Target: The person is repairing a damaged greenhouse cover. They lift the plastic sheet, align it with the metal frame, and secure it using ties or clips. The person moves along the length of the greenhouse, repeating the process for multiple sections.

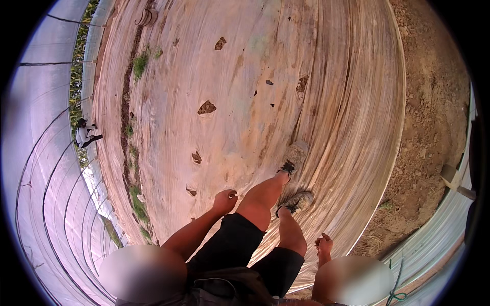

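My left hand (225, 201) hangs beside my left thigh, above the plastic sheet. Its fingers are loosely curled in, and nothing shows in them. Lower on the right, my right hand (324, 244) is held out beside my right leg, its fingers slightly bent and apart, holding nothing visible. Under me a wide, pale translucent plastic film (245, 127) covers the ground, wrinkled and smeared with soil. My muddy shoes (296, 155) stand on it, one ahead of the other. Neither hand touches the film.
Torn holes (207, 107) in the film bare dark soil. Green weeds (139, 204) grow along a slit at the left. Brown earth (423, 127) borders the right edge. Curved greenhouse walls (46, 127) rise on both sides; a person (86, 133) crouches at the far left.
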{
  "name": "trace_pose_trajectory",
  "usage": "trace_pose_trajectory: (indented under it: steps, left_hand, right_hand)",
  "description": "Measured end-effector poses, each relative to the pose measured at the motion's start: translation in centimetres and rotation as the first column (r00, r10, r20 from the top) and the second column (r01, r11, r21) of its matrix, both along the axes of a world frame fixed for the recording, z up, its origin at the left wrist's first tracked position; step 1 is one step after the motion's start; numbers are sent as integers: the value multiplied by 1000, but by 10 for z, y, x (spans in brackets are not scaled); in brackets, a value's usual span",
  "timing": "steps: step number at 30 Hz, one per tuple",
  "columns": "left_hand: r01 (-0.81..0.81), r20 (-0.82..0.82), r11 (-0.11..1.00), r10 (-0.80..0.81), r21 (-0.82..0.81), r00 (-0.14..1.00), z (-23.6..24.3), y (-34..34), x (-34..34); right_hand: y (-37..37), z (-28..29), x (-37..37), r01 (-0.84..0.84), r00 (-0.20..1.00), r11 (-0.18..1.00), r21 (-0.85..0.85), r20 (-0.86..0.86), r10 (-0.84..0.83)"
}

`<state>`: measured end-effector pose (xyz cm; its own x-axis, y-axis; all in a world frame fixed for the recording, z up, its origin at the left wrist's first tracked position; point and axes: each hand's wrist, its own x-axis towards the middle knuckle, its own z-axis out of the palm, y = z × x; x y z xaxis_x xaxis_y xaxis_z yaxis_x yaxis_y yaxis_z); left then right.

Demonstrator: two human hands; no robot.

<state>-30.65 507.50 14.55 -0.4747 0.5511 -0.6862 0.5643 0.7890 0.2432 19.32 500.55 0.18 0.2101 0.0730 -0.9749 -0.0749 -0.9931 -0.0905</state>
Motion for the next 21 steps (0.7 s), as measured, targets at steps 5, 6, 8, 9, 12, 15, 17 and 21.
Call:
trace_pose_trajectory:
  steps: [5, 6, 8, 9, 12, 15, 17, 21]
  left_hand:
    - [-53, 98, 986, 69, -160, 993, -9, 52, 15]
    - [-57, 134, 983, 81, -176, 988, -18, 72, 12]
    - [-115, 155, 981, 139, -155, 978, -23, 110, 10]
    - [-138, 169, 980, 162, -146, 972, -21, 136, 13]
    - [-251, 290, 956, 287, -154, 913, -10, 223, 10]
    - [-351, 305, 927, 376, -135, 875, 2, 304, -1]
    - [-415, 287, 894, 448, -169, 847, 11, 342, -6]
    - [-455, 204, 863, 497, -220, 843, 26, 401, -2]
  right_hand:
    - [94, 54, 2, -119, 993, 987, -111, 13, 121]
    - [124, 58, -2, -159, 987, 981, -110, 19, 162]
    - [194, 79, -14, -154, 988, 983, -104, 13, 156]
    - [231, 91, -17, -188, 981, 977, -100, 21, 191]
    - [348, 104, -28, -206, 978, 978, -20, 30, 207]
    - [457, 97, -37, -188, 981, 979, 75, 57, 184]
    - [516, 80, -39, -169, 985, 981, 92, 46, 165]
    - [622, 60, -37, -196, 980, 969, 150, 48, 191]
